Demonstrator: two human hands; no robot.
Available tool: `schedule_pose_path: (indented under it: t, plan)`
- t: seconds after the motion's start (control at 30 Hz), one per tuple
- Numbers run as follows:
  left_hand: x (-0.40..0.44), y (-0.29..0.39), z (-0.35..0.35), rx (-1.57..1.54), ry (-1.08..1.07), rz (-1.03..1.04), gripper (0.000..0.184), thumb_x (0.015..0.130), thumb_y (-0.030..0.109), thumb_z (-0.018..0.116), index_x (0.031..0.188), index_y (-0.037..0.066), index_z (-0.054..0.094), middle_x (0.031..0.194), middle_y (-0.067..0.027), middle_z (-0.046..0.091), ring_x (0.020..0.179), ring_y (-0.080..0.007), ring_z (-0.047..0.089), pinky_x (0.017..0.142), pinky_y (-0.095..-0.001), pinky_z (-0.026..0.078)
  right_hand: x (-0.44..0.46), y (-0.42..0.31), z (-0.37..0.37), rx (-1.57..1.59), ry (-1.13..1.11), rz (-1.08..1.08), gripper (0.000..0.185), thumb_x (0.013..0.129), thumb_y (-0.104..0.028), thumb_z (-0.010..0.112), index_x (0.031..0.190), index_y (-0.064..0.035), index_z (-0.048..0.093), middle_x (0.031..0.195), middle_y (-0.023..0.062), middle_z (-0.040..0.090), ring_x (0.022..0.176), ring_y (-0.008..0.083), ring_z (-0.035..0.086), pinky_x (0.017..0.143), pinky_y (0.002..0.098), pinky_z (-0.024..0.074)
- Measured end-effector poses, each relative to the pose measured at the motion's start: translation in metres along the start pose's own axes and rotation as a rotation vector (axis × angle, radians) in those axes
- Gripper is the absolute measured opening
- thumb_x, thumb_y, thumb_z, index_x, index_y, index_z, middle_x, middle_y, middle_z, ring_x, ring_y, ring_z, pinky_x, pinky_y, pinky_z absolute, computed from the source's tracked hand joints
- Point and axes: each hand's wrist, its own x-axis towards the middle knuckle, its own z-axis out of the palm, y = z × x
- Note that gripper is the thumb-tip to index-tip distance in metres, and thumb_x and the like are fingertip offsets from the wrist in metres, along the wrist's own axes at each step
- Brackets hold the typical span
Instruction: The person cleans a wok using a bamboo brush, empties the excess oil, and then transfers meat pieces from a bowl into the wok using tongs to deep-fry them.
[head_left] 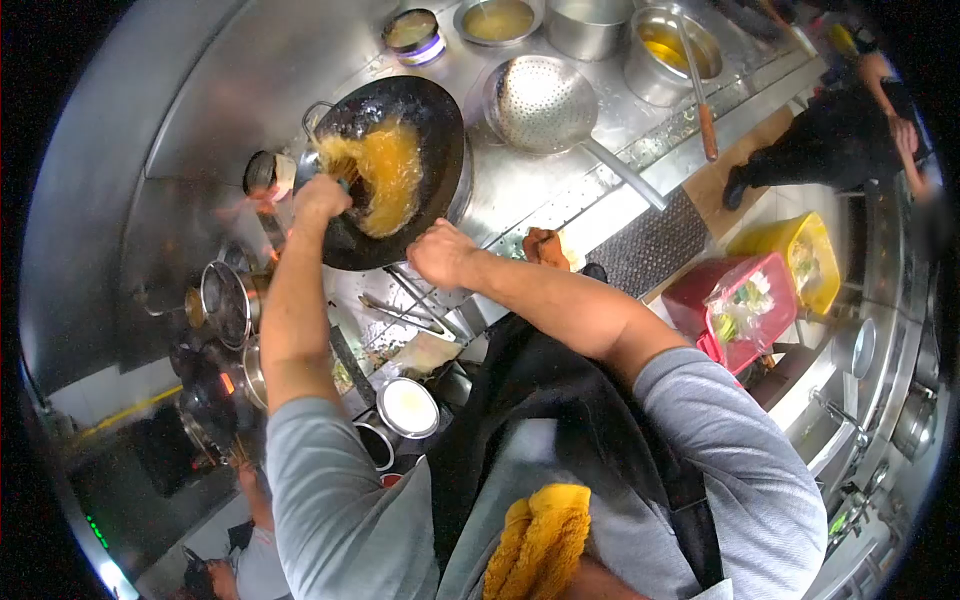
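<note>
A black wok point(440, 130) with a loop handle on its far left rim holds cloudy yellow-brown liquid point(390, 170), which is swirling and splashing. My left hand point(322, 198) is closed around a tan bristled wok brush point(345, 168), its bristles down in the liquid. At the wok's near right edge my right hand point(442, 252) is a closed fist against the rim. The part it grips is hidden under the fingers. The wok looks tilted.
A perforated strainer point(540, 105) lies right of the wok. Behind stand a tub point(413, 36) and metal pots point(672, 88), one with a ladle. Red point(720, 300) and yellow point(820, 265) bins are at right. Flames show at left. Other people stand at far right and lower left.
</note>
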Motion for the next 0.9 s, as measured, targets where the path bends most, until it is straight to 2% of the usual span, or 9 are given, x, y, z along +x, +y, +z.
schedule_pose_path:
  t: [0.17,0.33,0.37,0.5,0.6,0.7,0.77,0.87,0.9]
  plan:
    - [-0.077,0.02,0.046,0.011,-0.015,0.12,0.04,0.08,0.022,0.063,0.118,0.009,0.066,0.11,-0.0215,0.069,0.107,-0.0368,0.066,0.091,-0.0453,0.053,-0.002,-0.003,0.002,-0.035,0.034,-0.021,0.018,0.086,-0.022,0.056,0.087,-0.0095,0.07,0.089,0.011,0.071,0.092,0.0278,0.067,0.087,0.0429,0.0431]
    - [-0.063,-0.045,0.052,0.139,0.052,0.045,0.026,0.091,0.02,0.056,0.104,0.007,0.074,0.112,-0.0163,0.071,0.104,-0.0279,0.069,0.087,-0.0401,0.055,-0.005,-0.013,0.001,-0.077,0.021,-0.06,0.019,0.087,-0.023,0.056,0.085,-0.0084,0.068,0.086,0.0115,0.071,0.087,0.0297,0.068,0.084,0.0428,0.0436]
    - [-0.039,-0.042,0.044,0.002,0.086,-0.086,0.03,0.092,0.024,0.054,0.106,0.006,0.072,0.111,-0.0168,0.071,0.104,-0.029,0.069,0.088,-0.0403,0.055,-0.007,-0.014,0.001,-0.047,0.055,-0.057,0.02,0.088,-0.023,0.056,0.085,-0.008,0.068,0.086,0.0122,0.071,0.087,0.0304,0.067,0.084,0.0428,0.0437]
    - [0.002,0.007,0.068,-0.313,0.198,-0.142,0.036,0.091,0.031,0.055,0.118,0.009,0.067,0.113,-0.0184,0.069,0.107,-0.0344,0.066,0.091,-0.0439,0.053,-0.002,-0.02,0.003,-0.05,0.043,-0.038,0.023,0.09,-0.025,0.056,0.086,-0.0069,0.068,0.087,0.0129,0.071,0.088,0.0318,0.067,0.083,0.0439,0.0439]
    - [-0.054,0.02,0.057,-0.194,0.136,0.108,0.038,0.092,0.026,0.052,0.128,0.018,0.059,0.114,-0.0184,0.069,0.109,-0.0341,0.066,0.092,-0.0453,0.052,-0.004,-0.018,0.0,-0.043,0.049,-0.052,0.025,0.091,-0.027,0.055,0.085,-0.0063,0.068,0.087,0.0126,0.071,0.088,0.032,0.067,0.083,0.0446,0.0443]
    - [-0.081,-0.011,0.047,-0.014,0.026,0.098,0.037,0.091,0.025,0.053,0.126,0.018,0.061,0.113,-0.0174,0.069,0.108,-0.0323,0.067,0.092,-0.0453,0.053,0.0,-0.018,0.007,-0.056,0.05,-0.01,0.026,0.091,-0.027,0.055,0.083,-0.0059,0.068,0.087,0.0127,0.071,0.088,0.0322,0.067,0.084,0.0452,0.0449]
    - [-0.016,-0.043,0.075,-0.033,0.091,0.02,0.037,0.09,0.024,0.055,0.126,0.019,0.061,0.115,-0.0165,0.069,0.108,-0.0305,0.067,0.091,-0.0452,0.053,-0.002,-0.018,0.006,-0.052,0.046,-0.01,0.026,0.091,-0.027,0.055,0.082,-0.006,0.068,0.086,0.0129,0.07,0.088,0.0323,0.067,0.085,0.0455,0.0452]
    - [0.001,-0.002,0.051,-0.395,0.229,-0.044,0.049,0.084,0.038,0.064,0.13,0.022,0.061,0.118,-0.0166,0.068,0.11,-0.0344,0.065,0.092,-0.0462,0.053,0.0,-0.014,0.007,-0.066,0.07,-0.014,0.026,0.09,-0.028,0.056,0.08,-0.0066,0.068,0.085,0.0128,0.07,0.087,0.0322,0.067,0.084,0.0459,0.0457]
    - [0.024,0.017,0.071,-0.591,0.286,-0.036,0.063,0.077,0.045,0.069,0.136,0.024,0.057,0.121,-0.017,0.066,0.11,-0.0363,0.064,0.093,-0.0444,0.052,-0.002,-0.013,0.009,-0.076,0.08,-0.02,0.025,0.089,-0.028,0.056,0.079,-0.007,0.068,0.084,0.0126,0.07,0.087,0.032,0.067,0.084,0.0461,0.046]
